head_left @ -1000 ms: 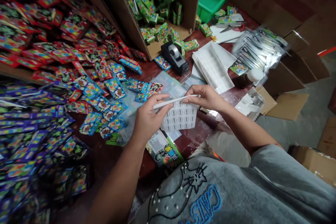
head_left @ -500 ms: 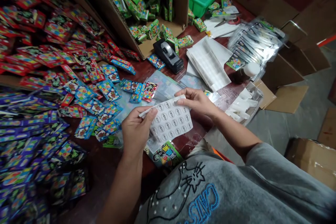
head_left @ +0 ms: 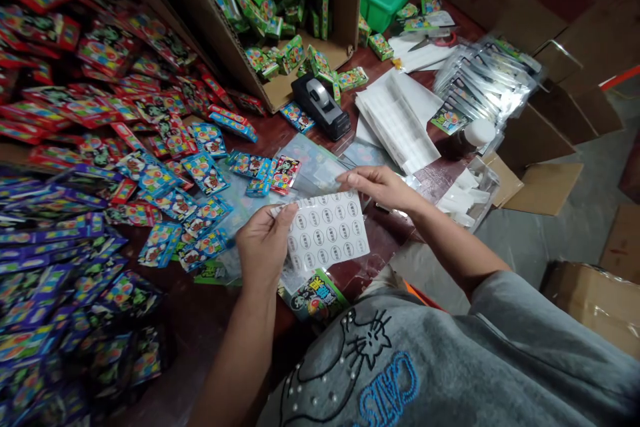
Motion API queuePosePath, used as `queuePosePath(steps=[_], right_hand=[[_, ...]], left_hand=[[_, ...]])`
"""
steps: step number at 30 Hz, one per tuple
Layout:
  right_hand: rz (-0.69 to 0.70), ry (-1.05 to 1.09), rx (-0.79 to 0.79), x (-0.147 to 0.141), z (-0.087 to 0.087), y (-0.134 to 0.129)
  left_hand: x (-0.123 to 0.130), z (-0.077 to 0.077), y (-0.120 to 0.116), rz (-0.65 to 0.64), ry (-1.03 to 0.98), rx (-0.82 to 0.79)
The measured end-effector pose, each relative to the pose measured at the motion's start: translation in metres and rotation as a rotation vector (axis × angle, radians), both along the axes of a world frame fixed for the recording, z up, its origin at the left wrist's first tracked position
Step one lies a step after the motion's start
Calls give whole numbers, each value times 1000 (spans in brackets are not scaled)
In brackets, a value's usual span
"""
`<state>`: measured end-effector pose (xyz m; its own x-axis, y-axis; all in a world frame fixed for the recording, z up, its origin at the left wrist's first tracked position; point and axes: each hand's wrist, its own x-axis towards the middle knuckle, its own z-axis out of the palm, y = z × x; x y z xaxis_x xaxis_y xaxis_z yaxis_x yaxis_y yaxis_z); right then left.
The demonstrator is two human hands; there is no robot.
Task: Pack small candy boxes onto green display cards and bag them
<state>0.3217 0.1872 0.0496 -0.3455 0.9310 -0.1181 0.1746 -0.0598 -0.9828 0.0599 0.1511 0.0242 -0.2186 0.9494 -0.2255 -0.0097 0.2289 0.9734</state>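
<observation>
My left hand (head_left: 264, 240) grips a white sheet of stickers (head_left: 327, 230) by its left edge, thumb on the front. Rows of small round printed labels cover the sheet, which is tilted towards me. Just above its upper right corner is my right hand (head_left: 383, 188), thumb and forefinger pinched together; whatever is between them is too small to make out. Beneath the sheet, partly covered, lies a clear pouch with a green printed card (head_left: 317, 297). Beyond it are flat clear bags (head_left: 313, 163) and a red small candy box (head_left: 286, 173) beside blue ones.
Red boxes (head_left: 110, 53), blue boxes (head_left: 205, 170) and purple boxes (head_left: 45, 267) are heaped at left. A carton (head_left: 340, 57) spills green boxes. Behind my hands stand a tape dispenser (head_left: 325, 110), stacked paper sheets (head_left: 400, 123), a white-capped bottle (head_left: 480, 135) and a green bin (head_left: 390, 3).
My right thumb has left the front of the sticker sheet, and that hand now sits above its corner. The sheet has flattened out and tipped slightly lower in my left hand.
</observation>
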Motion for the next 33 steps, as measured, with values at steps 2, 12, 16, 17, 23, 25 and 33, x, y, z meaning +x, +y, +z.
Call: queuePosePath(steps=[2,12,16,17,23,25,33], right_hand=[[106,-53,28,12,5,15],[349,-93,288,24,28,31],[141,3,228,27,37,25],[111,2,220,27,39,24],[233,48,116,-1,37,16],[365,96,99,-24,31,12],[757,143,161,-112,16,0]], left_hand=[[2,-3,1,-24,3,-2],[14,-19,10,-208,248,61],[-6,-5,-4,-227,534,212],[-16,-2,-13,-189,612,247],[-80,-11,-77,-226,885,168],[-88,-15,-87,-283,860,139],[-89,6,-98,-235,426,120]])
